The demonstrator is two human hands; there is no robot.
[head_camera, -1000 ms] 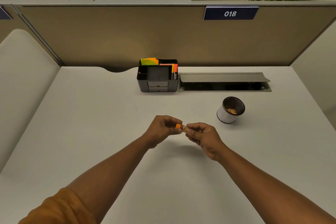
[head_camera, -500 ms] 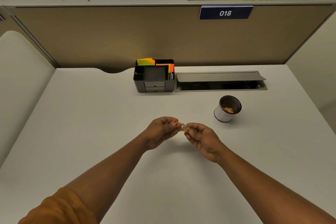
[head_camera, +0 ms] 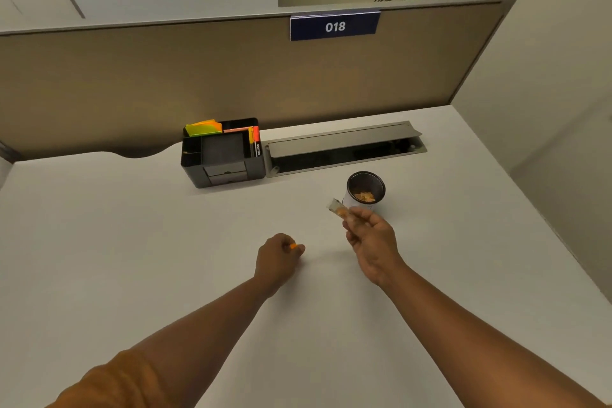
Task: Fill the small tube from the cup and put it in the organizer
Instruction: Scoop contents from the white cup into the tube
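Your right hand pinches the small tube beside the cup, centre-right; your left hand is curled around an orange cap.

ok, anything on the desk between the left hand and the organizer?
No. In the head view, only bare desk lies between the left hand and the organizer.

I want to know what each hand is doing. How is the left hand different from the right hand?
The left hand is curled low by the desk, its grip pinching a small orange cap; the right hand is raised higher near the cup, holding the clear tube. The left sits nearer the middle, the right farther forward. Both are bare and closed on something small.
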